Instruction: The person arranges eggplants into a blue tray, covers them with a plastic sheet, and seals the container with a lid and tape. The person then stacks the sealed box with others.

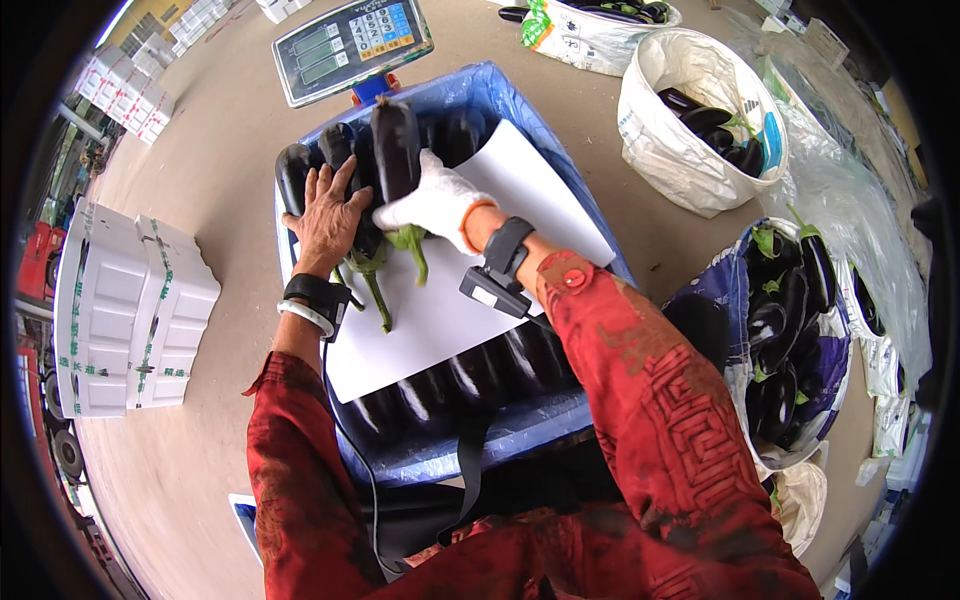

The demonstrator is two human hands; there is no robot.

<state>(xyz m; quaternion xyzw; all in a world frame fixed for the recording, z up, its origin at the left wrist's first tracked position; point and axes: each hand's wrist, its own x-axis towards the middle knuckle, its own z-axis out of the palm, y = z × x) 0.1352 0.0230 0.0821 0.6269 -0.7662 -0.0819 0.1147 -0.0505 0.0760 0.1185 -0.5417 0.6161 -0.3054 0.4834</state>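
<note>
A box lined with blue plastic film (544, 142) stands before me with eggplants in it. White paper (427, 326) lies aslant over a lower layer, whose dark eggplants (472, 375) show along the near side. My bare left hand (328, 217) rests with spread fingers on eggplants (336, 142) at the box's far left. In a white knit glove, my right hand (435, 202) grips an eggplant (395, 142) beside them, its green stem pointing towards me over the paper. My fingers hide parts of these eggplants.
Behind the box stands a digital scale display (352, 49). White foam boxes (135, 315) are stacked at left. To the right are a white woven sack (652, 135) and a blue-and-white sack (727, 300), both with eggplants inside. Clear plastic sheeting (847, 187) lies beyond.
</note>
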